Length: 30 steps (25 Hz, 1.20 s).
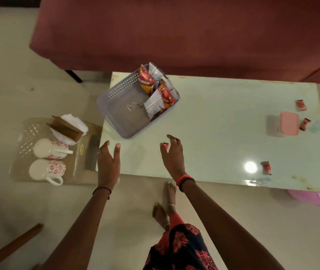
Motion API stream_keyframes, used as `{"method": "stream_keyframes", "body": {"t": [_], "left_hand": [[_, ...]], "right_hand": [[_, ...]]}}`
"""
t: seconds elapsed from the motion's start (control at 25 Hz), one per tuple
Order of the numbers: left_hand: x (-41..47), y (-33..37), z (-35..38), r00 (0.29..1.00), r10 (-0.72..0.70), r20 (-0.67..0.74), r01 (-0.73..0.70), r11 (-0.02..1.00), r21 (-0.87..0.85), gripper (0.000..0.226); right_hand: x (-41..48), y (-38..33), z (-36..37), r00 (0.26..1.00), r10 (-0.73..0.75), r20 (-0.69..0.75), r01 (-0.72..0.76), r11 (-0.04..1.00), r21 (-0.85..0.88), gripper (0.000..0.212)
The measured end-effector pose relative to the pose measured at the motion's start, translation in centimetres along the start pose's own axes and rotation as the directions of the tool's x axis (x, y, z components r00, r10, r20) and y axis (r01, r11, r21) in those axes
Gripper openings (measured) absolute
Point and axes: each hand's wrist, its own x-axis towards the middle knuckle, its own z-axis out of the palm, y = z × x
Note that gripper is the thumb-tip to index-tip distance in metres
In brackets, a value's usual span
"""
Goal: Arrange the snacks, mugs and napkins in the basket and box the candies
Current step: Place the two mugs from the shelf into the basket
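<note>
While one candy is half hidden behind the spread fingers of the right hand, snack packets are seen in the basket on the counter. Left hand fingers are also spread, empty. Three candies are scattered around the pink-lidded box.

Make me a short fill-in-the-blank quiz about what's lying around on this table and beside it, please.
1. The snack packets stand inside the grey ____.
2. The two flowered mugs lie on their ____ on the clear tray, left of the table.
3. The lid of the candy box is ____ in colour.
4. Neither the left hand nor the right hand holds anything; both are ____.

Missing words: basket; sides; pink; open
</note>
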Motion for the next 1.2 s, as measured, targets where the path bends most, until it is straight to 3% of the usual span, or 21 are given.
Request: {"method": "stream_keyframes", "body": {"t": [0.24,0.52,0.68,0.8,1.0,1.12,1.2], "left_hand": [[3.0,-2.7,-2.1,0.994,-0.100,-0.042,0.101,0.995,0.023,0.058],[7.5,-5.1,-5.7,0.910,-0.209,-0.357,0.164,0.975,-0.152,0.035],[9.3,-8.3,-8.9,0.877,-0.185,-0.445,0.211,0.977,0.010,0.042],[10.1,-11.4,-11.8,0.835,-0.285,-0.470,0.382,0.916,0.124,0.056],[10.7,-16.0,-14.4,0.733,-0.610,-0.300,0.651,0.758,0.049,0.086],[11.2,-19.0,-15.5,0.757,-0.651,-0.056,0.653,0.752,0.089,0.100],[11.4,-20.3,-15.9,0.774,-0.633,0.026,0.627,0.771,0.109,0.106]], "right_hand": [[2.7,-3.8,5.0,0.992,-0.038,0.117,0.042,0.999,-0.032,0.046],[4.1,-7.4,10.1,0.962,-0.103,0.251,0.128,0.988,-0.083,0.046],[4.3,-9.8,13.6,0.925,-0.137,0.355,0.180,0.979,-0.090,0.045],[3.9,-11.9,17.1,0.883,-0.150,0.444,0.222,0.968,-0.115,0.044],[3.2,-15.2,23.2,0.776,-0.156,0.611,0.334,0.923,-0.189,0.048],[2.7,-16.9,27.2,0.679,-0.177,0.712,0.463,0.856,-0.229,0.059],[2.2,-17.8,29.6,0.611,-0.189,0.769,0.565,0.784,-0.256,0.065]]}}
